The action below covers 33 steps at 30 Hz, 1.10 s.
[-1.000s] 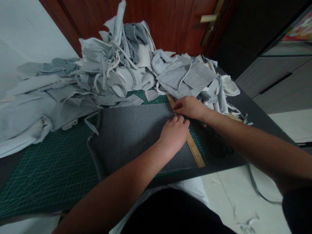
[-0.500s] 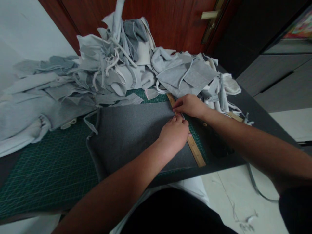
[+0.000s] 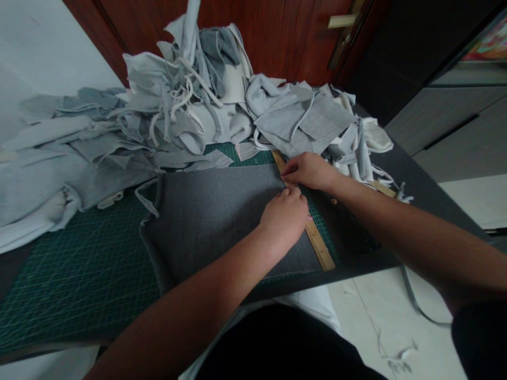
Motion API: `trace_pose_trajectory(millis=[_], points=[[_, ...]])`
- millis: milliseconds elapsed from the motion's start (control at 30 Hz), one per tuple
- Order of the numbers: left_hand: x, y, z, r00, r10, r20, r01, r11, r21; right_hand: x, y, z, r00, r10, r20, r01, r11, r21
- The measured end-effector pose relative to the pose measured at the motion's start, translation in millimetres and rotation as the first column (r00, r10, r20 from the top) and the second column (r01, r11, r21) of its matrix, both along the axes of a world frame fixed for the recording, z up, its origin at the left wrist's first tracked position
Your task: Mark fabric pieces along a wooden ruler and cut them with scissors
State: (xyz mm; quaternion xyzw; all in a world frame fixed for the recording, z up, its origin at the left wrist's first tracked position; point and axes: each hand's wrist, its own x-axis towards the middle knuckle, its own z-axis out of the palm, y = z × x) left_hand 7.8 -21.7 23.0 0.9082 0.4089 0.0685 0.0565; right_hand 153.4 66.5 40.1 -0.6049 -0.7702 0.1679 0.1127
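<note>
A dark grey piece of fabric (image 3: pixel 209 216) lies flat on a green cutting mat (image 3: pixel 87 269). Along the fabric's right edge runs a wooden ruler (image 3: pixel 319 245), slanting from the mat's far part towards the table's front. My left hand (image 3: pixel 285 214) bears down on the ruler's middle, fingers bent over it and the thumb at its right side. Just beyond, my right hand (image 3: pixel 309 171) is closed in a pinch, its fingertips at the ruler beside the left fingers. Whatever sits between those fingertips is too small to make out.
Grey and white fabric scraps (image 3: pixel 190 105) are heaped along the back and left of the dark table (image 3: pixel 420 195). Behind them is a red-brown door (image 3: pixel 265 37). A small round item (image 3: pixel 334 201) lies under my right forearm. Thread scraps (image 3: pixel 400 364) are on the floor.
</note>
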Motion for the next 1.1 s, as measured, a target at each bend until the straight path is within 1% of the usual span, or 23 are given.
trace_pose_trajectory(millis=[167,400,500,600,767,833,900,967,1100], points=[[0.5,-0.2,1.4,1.0,-0.003,-0.013,0.003,1.0,0.001,-1.3,0.6,-1.7,0.998,0.06,0.011,-0.06,0.998,0.014],[0.6,-0.1,0.8,1.0,-0.004,-0.015,0.003,1.0,-0.005,-5.5,1.7,-0.8,0.995,0.074,0.073,-0.076,0.997,0.022],[0.5,0.5,0.5,1.0,-0.009,-0.024,0.009,1.0,-0.005,-4.8,2.5,0.8,0.975,0.159,0.155,-0.167,0.985,0.041],[0.0,0.7,1.3,1.0,-0.007,-0.025,0.007,1.0,-0.012,-3.7,2.0,1.8,0.935,0.254,0.248,-0.28,0.957,0.076],[-0.3,0.3,2.2,1.0,-0.01,-0.02,0.009,1.0,-0.022,-5.0,0.2,4.2,0.896,0.272,0.352,-0.319,0.944,0.081],[0.2,0.1,1.5,1.0,-0.012,-0.018,0.012,1.0,-0.016,-6.3,0.5,5.4,0.867,0.311,0.389,-0.363,0.929,0.066],[0.7,0.0,1.0,1.0,-0.014,-0.015,0.014,1.0,-0.009,-7.4,1.4,5.8,0.857,0.347,0.381,-0.399,0.915,0.065],[1.1,-0.2,1.1,1.0,-0.008,-0.017,0.008,1.0,-0.01,-7.5,2.2,5.0,0.874,0.352,0.333,-0.398,0.914,0.079],[1.1,-0.2,2.1,1.0,-0.001,-0.021,0.0,1.0,-0.012,-5.2,2.2,1.8,0.923,0.283,0.26,-0.318,0.943,0.102]])
